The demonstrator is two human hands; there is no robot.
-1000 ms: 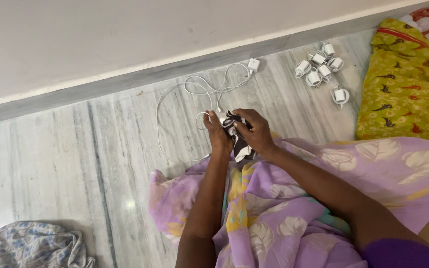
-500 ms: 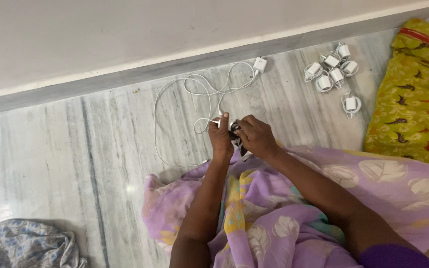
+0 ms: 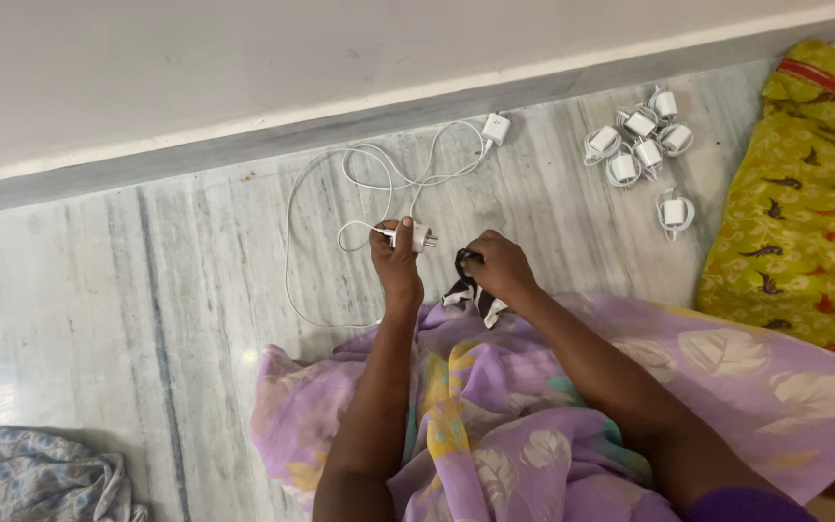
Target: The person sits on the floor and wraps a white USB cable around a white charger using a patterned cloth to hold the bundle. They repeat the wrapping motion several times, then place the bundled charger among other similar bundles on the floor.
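White plastic marks the small charger plug (image 3: 418,235) pinched in the left hand (image 3: 394,259), its metal pins pointing toward three o'clock; the grip there is narrow, thumb and fingertips closed on the plug body just above the lap. From the plug a thin white cable (image 3: 294,242) loops away toward eleven o'clock across the marble floor (image 3: 147,290), curls near the grey skirting and ends at a square white adapter (image 3: 495,129) lying at about one o'clock from the hand. The right hand (image 3: 497,266), near the left at its three o'clock side but apart from it, is closed tight on a black-and-white cloth (image 3: 471,295), whose loose ends hang down onto the lilac flowered garment (image 3: 533,406) covering the lap. Further out, at two o'clock, a cluster of white adapters with coiled cables (image 3: 642,145) sits on the floor, well apart from both hands. A yellow patterned fabric (image 3: 804,193) lies at the three o'clock edge, and a crumpled pale blue cloth (image 3: 41,483) at the eight o'clock corner.
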